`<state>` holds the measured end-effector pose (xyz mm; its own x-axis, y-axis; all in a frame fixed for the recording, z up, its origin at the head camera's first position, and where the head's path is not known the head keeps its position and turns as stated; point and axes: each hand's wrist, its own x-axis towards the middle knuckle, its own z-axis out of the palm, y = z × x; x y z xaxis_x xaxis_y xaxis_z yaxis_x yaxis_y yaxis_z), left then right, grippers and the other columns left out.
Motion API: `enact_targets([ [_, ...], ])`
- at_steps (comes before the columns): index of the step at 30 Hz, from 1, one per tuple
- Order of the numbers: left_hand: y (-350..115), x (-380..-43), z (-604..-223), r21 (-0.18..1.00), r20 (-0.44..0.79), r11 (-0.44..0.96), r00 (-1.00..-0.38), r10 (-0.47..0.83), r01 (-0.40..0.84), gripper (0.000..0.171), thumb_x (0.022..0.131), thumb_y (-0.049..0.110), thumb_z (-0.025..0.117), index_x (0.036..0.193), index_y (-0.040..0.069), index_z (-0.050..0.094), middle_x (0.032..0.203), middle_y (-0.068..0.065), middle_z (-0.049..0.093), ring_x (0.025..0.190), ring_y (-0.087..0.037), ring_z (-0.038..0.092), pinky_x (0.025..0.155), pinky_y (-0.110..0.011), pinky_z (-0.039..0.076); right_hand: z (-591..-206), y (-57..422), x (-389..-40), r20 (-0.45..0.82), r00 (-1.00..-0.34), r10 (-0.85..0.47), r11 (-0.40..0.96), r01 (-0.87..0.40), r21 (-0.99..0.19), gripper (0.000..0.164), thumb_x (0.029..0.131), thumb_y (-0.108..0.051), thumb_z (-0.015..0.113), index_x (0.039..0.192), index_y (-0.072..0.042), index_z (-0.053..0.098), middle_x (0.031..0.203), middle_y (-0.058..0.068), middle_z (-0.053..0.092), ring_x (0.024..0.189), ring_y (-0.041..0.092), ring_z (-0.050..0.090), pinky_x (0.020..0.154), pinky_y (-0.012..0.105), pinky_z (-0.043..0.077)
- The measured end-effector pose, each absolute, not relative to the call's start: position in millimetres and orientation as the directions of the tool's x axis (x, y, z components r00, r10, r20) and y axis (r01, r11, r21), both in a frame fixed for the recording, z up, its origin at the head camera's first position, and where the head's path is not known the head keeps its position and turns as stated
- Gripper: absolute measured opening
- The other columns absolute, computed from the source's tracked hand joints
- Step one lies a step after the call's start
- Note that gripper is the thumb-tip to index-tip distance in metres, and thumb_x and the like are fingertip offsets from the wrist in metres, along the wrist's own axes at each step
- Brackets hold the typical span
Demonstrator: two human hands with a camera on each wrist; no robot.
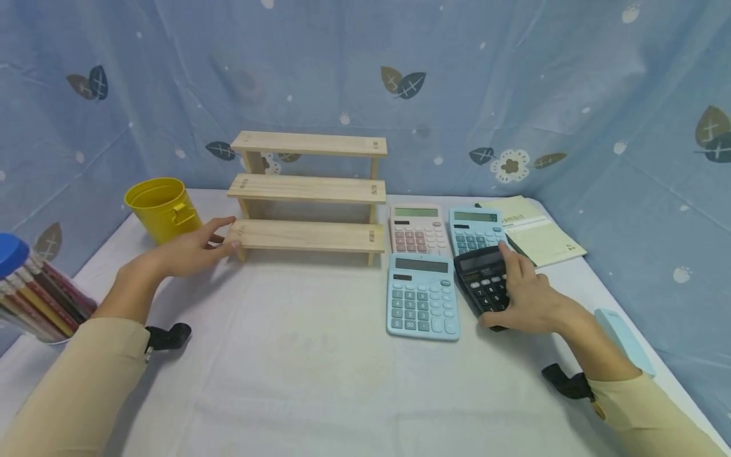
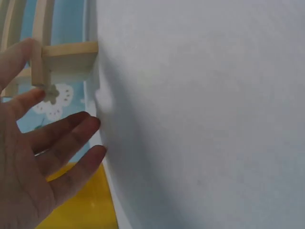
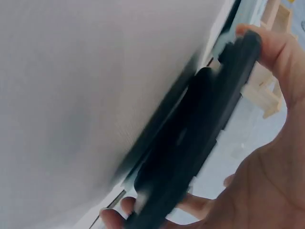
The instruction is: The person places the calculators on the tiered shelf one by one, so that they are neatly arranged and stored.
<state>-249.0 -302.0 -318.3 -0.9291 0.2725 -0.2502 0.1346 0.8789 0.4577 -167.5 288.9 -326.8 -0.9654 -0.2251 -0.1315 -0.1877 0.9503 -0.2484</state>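
Note:
A three-tier wooden shelf (image 1: 308, 236) stands at the back middle. My left hand (image 1: 191, 251) pinches the left end of its lowest board between thumb and index finger, the other fingers spread apart. At the right, my right hand (image 1: 528, 295) grips a black calculator (image 1: 482, 285), thumb at its near edge and fingers at its far end. In the right wrist view the black calculator (image 3: 190, 138) is seen edge-on, tilted and blurred. Beside it lie a blue calculator (image 1: 422, 297), a pink calculator (image 1: 419, 231) and another blue calculator (image 1: 475, 227), partly covered.
A yellow bucket (image 1: 162, 212) stands left of the shelf. A clear holder of pencils with a blue top (image 1: 42, 295) is at the far left. Pale notebooks (image 1: 539, 231) lie at the back right, and a light-blue object (image 1: 625, 339) lies by the right edge. Patterned cloth hangs behind.

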Motion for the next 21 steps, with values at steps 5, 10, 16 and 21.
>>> enact_targets([
  [5,-304,-252,-320,0.482,-0.252,0.867,-0.928,0.276,0.127,0.089,0.103,0.066,0.041,0.166,0.017,0.0,0.15,-0.039,0.041,0.135,-0.058,0.042,0.106,-0.073,0.037,-321,291,-169,-0.093,-0.976,-0.195,0.945,-0.161,-0.285,0.148,0.072,-0.052,0.086,0.159,-0.007,-0.024,0.152,0.043,0.012,0.114,0.067,0.037,0.085,0.075,0.044],
  [10,-308,-253,-322,0.504,-0.233,0.856,-0.936,0.265,0.117,0.086,0.104,0.065,0.04,0.167,0.022,0.001,0.152,-0.038,0.039,0.137,-0.058,0.04,0.106,-0.075,0.035,-312,293,-170,-0.053,-0.982,-0.179,0.933,-0.153,-0.327,0.147,0.074,-0.047,0.086,0.157,-0.008,-0.03,0.15,0.045,0.017,0.116,0.066,0.035,0.089,0.076,0.039],
  [16,-308,-253,-323,0.515,-0.227,0.849,-0.935,0.272,0.121,0.082,0.105,0.063,0.04,0.166,0.022,0.005,0.151,-0.038,0.039,0.136,-0.058,0.04,0.105,-0.075,0.036,-302,291,-173,0.068,-0.984,-0.163,0.913,-0.177,-0.367,0.147,0.073,-0.04,0.088,0.158,-0.009,-0.027,0.151,0.046,0.023,0.119,0.068,0.034,0.088,0.076,0.037],
  [21,-306,-253,-322,0.528,-0.243,0.841,-0.928,0.283,0.119,0.083,0.105,0.063,0.04,0.166,0.021,0.004,0.152,-0.039,0.037,0.137,-0.059,0.039,0.106,-0.075,0.036,-298,286,-174,0.159,-0.976,-0.152,0.897,-0.204,-0.393,0.143,0.073,-0.034,0.088,0.16,-0.012,-0.023,0.148,0.043,0.027,0.122,0.066,0.033,0.09,0.077,0.036],
])
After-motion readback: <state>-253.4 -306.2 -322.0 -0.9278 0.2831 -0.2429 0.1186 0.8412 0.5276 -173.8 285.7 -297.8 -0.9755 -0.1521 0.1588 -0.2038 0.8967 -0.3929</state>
